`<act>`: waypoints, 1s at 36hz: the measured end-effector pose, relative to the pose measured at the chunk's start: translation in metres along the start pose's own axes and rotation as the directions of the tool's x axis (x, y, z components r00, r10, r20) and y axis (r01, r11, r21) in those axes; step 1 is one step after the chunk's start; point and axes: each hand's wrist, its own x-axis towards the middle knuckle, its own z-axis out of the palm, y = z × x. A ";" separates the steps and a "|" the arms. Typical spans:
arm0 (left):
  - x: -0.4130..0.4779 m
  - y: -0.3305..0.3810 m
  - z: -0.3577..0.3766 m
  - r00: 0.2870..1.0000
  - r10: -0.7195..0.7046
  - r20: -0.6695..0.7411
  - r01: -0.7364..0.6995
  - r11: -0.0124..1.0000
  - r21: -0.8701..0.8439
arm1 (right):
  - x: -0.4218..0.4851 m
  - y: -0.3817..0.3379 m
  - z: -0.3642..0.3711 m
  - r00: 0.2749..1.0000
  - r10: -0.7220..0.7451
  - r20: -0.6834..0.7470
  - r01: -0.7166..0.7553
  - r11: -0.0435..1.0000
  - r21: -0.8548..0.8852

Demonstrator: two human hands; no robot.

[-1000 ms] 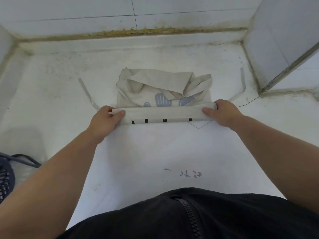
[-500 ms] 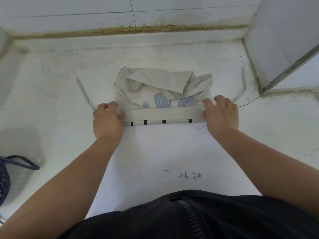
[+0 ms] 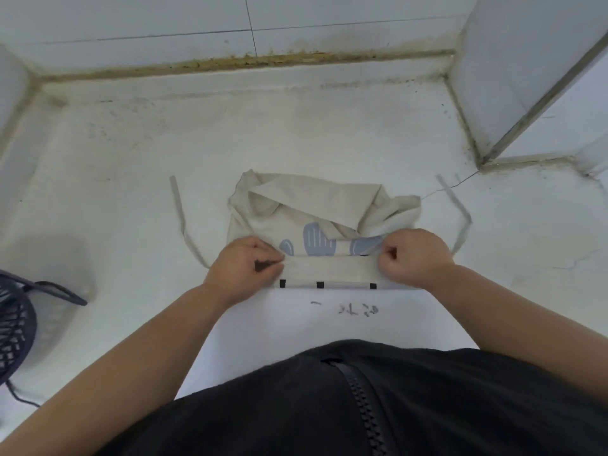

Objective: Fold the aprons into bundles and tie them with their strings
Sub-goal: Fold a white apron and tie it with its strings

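Fingers (image 3: 273,258) curled, left hand (image 3: 243,268) and right hand (image 3: 413,258) pinching rolled near edge of apron (image 3: 312,202) (black marks along it), strings (image 3: 180,218) trailing either side.

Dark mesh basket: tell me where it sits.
In the head view, the dark mesh basket is at the far left edge, partly cut off, left of the left hand and apart from the apron.

My bare forearms reach forward and angle in toward each other. My left hand (image 3: 245,266) lies knuckles up, fingers curled, pinching the apron (image 3: 329,269) at one end of its roll. My right hand (image 3: 411,258), level with it, is fisted on the other end.
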 end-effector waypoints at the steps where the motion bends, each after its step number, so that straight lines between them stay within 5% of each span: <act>1: -0.004 0.001 0.000 0.999 -0.021 0.033 0.020 1.000 0.006 | -0.004 0.000 0.001 1.000 -0.012 -0.012 0.012 1.000 -0.002; 10: -0.016 0.006 0.003 0.998 -0.046 0.042 0.041 0.991 0.124 | -0.010 -0.008 -0.004 0.996 -0.080 -0.042 0.072 0.984 -0.166; 15: -0.010 0.013 -0.001 0.986 -0.082 -0.147 0.096 0.991 0.088 | -0.006 -0.015 -0.010 0.981 -0.034 -0.193 0.033 0.999 -0.006; 19: 0.002 0.009 -0.014 0.959 -0.078 -0.274 0.116 0.985 0.127 | 0.003 -0.016 -0.021 0.997 0.026 -0.071 -0.026 1.000 -0.009; 23: 0.024 0.011 -0.027 0.967 -0.217 -0.135 0.241 0.950 0.200 | 0.021 -0.019 -0.034 0.993 0.072 0.093 -0.054 0.980 -0.190; 27: 0.044 0.008 -0.035 0.965 -0.258 -0.043 0.257 0.906 0.336 | 0.038 -0.027 -0.047 0.994 0.067 0.091 -0.045 0.973 -0.225; 32: 0.069 0.004 -0.050 0.932 -0.353 -0.084 0.363 0.901 0.236 | 0.067 -0.024 -0.073 0.998 0.059 -0.022 -0.056 0.991 0.118; 36: 0.085 0.008 -0.058 0.913 -0.407 0.007 0.406 0.910 -0.087 | 0.082 -0.033 -0.094 0.986 0.141 0.085 -0.164 0.896 0.413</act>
